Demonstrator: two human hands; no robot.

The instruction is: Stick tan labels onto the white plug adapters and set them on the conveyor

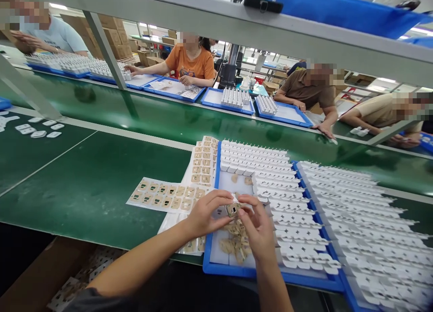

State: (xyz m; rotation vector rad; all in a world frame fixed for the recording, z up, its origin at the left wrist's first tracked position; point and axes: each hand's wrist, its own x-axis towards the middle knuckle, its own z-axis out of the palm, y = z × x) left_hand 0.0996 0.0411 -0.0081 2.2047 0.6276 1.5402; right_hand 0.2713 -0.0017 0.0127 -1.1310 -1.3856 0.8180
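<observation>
I hold one small white plug part between my two hands, just above the near end of the blue tray. My left hand is pinching it from the left side with thumb and fingers, and my right hand is closed on it from the right, the fingertips pressing on its face where a small tan sticker with a dark window sits. To do this well, I think I must keep the part steady with the left hand and press the sticker flat and straight with the right thumb, from the middle out to the edges, so that no corner lifts.

Under my hands, in the near part of the tray, lies a loose heap of tan backing pieces. Beside the tray's left edge are sheets of stickers, so a new one is close to my left hand. Further on in the tray, rows of white plug parts stand in order, and a second tray of them is touching on the right. Beyond the green belt, other people work at their own trays along the far edge of the bench.
</observation>
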